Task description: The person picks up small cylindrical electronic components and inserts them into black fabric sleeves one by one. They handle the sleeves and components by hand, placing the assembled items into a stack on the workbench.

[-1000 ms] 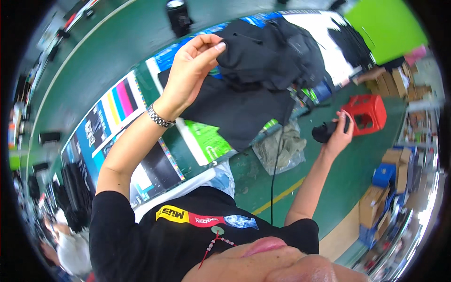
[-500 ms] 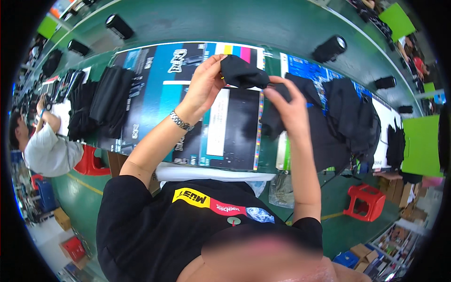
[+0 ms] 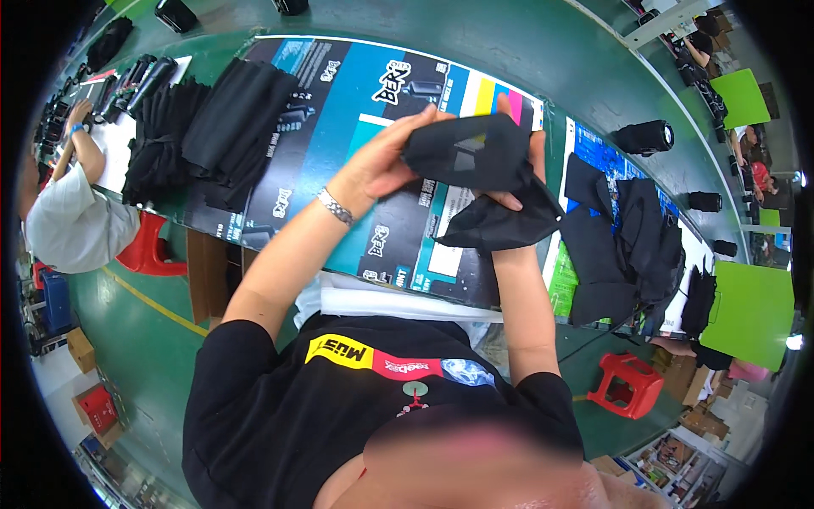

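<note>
A black cloth piece [image 3: 475,153] is stretched between my two hands above the printed sheet [image 3: 339,127] on the table. My left hand [image 3: 380,161], with a metal-banded watch on its wrist, pinches the cloth's left edge. Most of my right hand [image 3: 538,147] is hidden behind the fabric; some fingertips stick out past its upper right side, and the thumb lies over the front. A loose fold hangs down toward my right forearm. To the right lies a heap of black cloth pieces [image 3: 651,237].
Stacked black cloths [image 3: 233,114] lie left on the table beside a bundled dark pile [image 3: 159,136]. A person in a pale shirt [image 3: 72,233] sits at far left near a red stool [image 3: 157,246]. Another red stool [image 3: 626,386] stands right. A black cylinder [image 3: 642,137] lies beyond the table.
The cloth has been turned and spread wider, with a fold now hanging down. My right hand has gone from beside it to behind it. The view has shifted and tilted.
</note>
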Motion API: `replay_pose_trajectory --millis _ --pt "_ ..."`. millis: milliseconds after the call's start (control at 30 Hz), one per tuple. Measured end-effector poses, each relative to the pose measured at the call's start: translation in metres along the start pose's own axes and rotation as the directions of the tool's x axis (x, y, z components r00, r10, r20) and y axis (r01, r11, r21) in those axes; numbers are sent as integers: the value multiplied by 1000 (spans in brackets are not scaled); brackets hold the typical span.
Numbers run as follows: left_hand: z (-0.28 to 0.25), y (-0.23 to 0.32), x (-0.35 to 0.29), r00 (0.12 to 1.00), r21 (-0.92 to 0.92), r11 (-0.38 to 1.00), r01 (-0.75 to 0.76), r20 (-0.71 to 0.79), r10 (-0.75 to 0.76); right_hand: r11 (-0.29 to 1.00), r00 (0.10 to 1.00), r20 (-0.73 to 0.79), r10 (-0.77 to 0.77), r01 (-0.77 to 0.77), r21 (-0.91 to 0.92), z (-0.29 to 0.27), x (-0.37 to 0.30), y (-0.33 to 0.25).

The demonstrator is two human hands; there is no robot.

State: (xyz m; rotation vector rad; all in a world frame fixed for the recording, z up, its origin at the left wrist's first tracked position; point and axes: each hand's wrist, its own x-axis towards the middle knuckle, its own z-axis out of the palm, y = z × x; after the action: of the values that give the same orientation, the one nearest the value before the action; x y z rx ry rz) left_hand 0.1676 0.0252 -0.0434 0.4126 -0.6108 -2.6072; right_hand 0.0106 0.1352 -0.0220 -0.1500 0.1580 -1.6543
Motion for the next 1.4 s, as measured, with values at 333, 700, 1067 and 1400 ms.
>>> replay_pose_trajectory --millis 333,700,1067,1400 --pt "-16 -5 6 918 -167 986 -28 385 91 943 982 -70 175 -188 -275 0 -22 -15" --pt "-1 -9 -3 864 737 659 -148 421 -276 767 965 100 243 -128 -629 21 -35 -21" --pt "31 8 -34 928 233 903 -361 182 324 612 978 80 -193 184 -769 12 -20 -39" --pt "47 3 -36 932 421 876 -236 353 82 688 998 62 -16 56 -723 16 -34 -19"
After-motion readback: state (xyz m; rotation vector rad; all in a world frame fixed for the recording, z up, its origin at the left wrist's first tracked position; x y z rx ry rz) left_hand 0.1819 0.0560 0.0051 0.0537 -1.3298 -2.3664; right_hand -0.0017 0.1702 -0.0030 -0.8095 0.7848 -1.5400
